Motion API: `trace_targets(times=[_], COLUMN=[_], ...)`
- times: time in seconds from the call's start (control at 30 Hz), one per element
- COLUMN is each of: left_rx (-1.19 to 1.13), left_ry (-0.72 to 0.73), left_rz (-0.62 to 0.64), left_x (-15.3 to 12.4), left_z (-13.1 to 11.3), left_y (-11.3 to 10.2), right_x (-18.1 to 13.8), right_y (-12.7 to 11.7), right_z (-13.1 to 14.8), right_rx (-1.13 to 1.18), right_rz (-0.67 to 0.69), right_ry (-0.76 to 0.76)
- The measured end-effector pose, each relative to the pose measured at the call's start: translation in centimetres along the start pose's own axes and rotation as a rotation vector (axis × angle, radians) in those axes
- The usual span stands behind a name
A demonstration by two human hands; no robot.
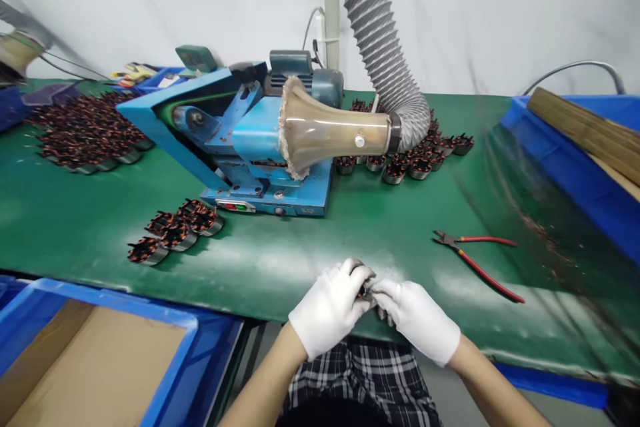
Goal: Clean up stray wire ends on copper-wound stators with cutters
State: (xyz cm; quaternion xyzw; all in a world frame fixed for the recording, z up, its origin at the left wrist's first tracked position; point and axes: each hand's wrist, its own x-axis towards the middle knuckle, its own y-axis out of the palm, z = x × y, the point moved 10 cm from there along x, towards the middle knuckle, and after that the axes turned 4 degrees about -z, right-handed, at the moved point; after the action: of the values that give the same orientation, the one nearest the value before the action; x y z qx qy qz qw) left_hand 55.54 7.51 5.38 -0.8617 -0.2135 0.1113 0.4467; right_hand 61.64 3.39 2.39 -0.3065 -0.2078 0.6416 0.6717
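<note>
My left hand (330,310), in a white glove with grey fingertips, is wrapped round a small motor stator (362,291) at the front edge of the bench. Only a bit of its dark, copper-wound side shows between the fingers. From the right, my right hand (417,320), gloved the same way, meets it with thumb and fingers pinched together against the stator's side. What lies in that pinch is hidden. Red-handled cutting pliers (463,250) lie spread on the bench to the right. A short double row of wound stators (175,232) sits to the left.
A blue belt machine (270,147) with a flared suction hood (335,130) and grey hose (380,33) stands ahead. More stators are massed at far left (90,133) and behind the hood (420,163). Blue bins stand lower left (193,340) and right (575,180), the latter bearing wooden boards (590,127).
</note>
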Motion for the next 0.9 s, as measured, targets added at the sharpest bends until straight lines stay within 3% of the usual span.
trace_targets(times=[0.13, 0.3, 0.37, 0.43, 0.53, 0.63, 0.7, 0.8, 0.9], left_rx=[0.067, 0.099, 0.106, 0.109, 0.109, 0.123, 0.142, 0.197, 0.25], left_ry=[0.035, 0.062, 0.051, 0.04, 0.028, 0.02, 0.018, 0.005, 0.001], left_rz=[0.017, -0.075, -0.105, -0.128, -0.14, -0.129, -0.134, -0.142, -0.146], left_x=[-0.1, -0.4, -0.5, -0.5, -0.4, -0.3, -0.3, -0.4, -0.5], left_z=[-0.4, -0.6, -0.6, -0.5, -0.5, -0.6, -0.7, -0.9, -0.9], left_y=[0.3, 0.7, 0.8, 0.8, 0.7, 0.8, 0.7, 0.7, 0.8], right_x=[-0.4, -1.0, -1.2, -1.6, -2.7, -2.4, -2.1, -2.6, -4.3], right_y=[0.9, 1.1, -0.2, -2.7, -5.7, -4.6, -3.1, -3.2, -5.8], right_z=[-1.9, -3.0, -3.8, -5.1, -5.5, -2.3, -0.2, 0.6, -1.8], right_rx=[0.473, 0.7, 0.81, 0.895, 0.684, 0.207, 0.03, -0.054, 0.022], right_rz=[-0.006, -0.024, -0.112, -0.306, -0.539, -0.459, -0.411, -0.495, -0.687], right_ry=[0.244, 0.367, 0.38, 0.361, 0.285, 0.121, 0.021, -0.005, 0.14])
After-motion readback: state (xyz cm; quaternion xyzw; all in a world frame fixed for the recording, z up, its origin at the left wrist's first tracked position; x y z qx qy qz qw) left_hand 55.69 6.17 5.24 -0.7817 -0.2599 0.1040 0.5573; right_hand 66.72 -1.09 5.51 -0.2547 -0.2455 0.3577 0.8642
